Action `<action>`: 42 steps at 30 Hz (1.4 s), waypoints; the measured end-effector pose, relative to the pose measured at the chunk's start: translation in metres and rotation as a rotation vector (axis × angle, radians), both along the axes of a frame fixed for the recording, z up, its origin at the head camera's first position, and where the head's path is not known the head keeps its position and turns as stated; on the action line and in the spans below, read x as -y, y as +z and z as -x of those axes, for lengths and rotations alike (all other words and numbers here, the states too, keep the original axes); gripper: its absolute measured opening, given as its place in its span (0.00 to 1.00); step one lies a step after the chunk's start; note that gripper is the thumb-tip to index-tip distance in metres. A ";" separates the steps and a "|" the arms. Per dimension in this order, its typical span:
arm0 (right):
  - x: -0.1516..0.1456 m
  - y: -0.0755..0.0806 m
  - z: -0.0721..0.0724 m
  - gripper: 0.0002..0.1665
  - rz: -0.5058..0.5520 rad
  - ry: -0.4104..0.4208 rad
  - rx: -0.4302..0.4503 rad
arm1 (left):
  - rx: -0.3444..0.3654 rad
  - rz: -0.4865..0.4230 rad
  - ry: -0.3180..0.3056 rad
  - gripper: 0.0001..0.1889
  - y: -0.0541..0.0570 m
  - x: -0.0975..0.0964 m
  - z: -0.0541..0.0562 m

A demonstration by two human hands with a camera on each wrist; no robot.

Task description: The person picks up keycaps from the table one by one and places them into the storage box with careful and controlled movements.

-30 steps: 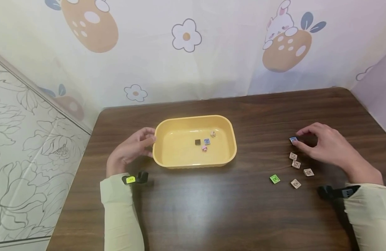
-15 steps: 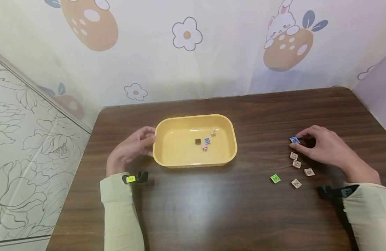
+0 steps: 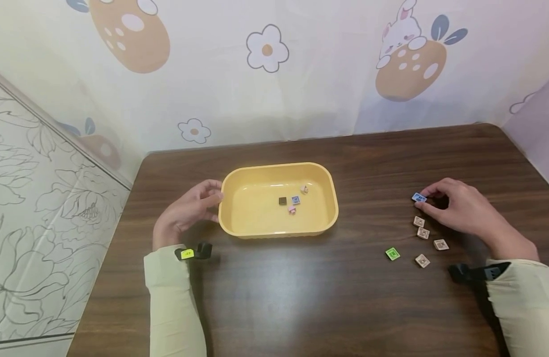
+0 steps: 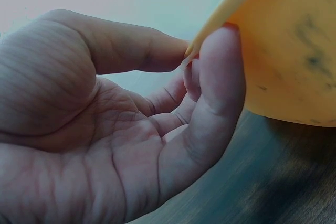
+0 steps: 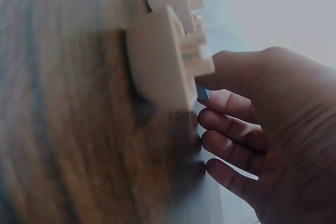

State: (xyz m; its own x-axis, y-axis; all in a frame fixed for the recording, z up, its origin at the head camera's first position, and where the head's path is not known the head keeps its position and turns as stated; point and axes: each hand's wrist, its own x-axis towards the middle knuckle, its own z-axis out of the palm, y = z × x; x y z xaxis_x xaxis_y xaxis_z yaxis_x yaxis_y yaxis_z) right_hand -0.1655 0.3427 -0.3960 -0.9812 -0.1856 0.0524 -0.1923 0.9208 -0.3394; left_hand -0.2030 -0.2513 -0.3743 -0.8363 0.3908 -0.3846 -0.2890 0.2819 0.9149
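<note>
My left hand [image 3: 185,210] pinches the left rim of a yellow plastic basin [image 3: 276,233] between thumb and fingers. In the left wrist view the thumb and a fingertip meet at the basin's edge [image 4: 223,17]. On the right, my right hand [image 3: 463,206] holds a small blue keycap [image 3: 418,197] between thumb and index finger. Only a dark corner of it shows in the right wrist view. Close below that hand lie several beige keycaps [image 3: 423,233], their hollow undersides up, with a green keycap [image 3: 392,254] to their left.
Inside the basin are a black piece [image 3: 282,201], a blue-and-white keycap [image 3: 295,200], a pink piece [image 3: 292,210] and a pale figure-like piece [image 3: 304,189]. A patterned curtain [image 3: 319,99] stands behind the dark wooden table [image 3: 274,297].
The blue keycap has tilted slightly between my right thumb and index finger. My left hand stays at the basin's rim, and the view has shifted a little.
</note>
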 end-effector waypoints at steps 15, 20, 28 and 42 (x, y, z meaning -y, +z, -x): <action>0.005 0.003 0.003 0.14 0.002 0.014 -0.021 | -0.009 0.004 -0.002 0.22 0.001 0.001 -0.001; 0.007 0.007 0.002 0.14 0.012 -0.003 -0.018 | -0.004 -0.013 -0.014 0.21 -0.003 -0.001 -0.002; 0.020 0.013 0.005 0.16 0.041 0.019 -0.020 | -0.002 0.005 -0.009 0.22 0.001 -0.001 -0.004; 0.040 0.028 0.009 0.14 0.061 0.047 -0.024 | -0.012 -0.005 -0.011 0.22 0.000 -0.001 -0.002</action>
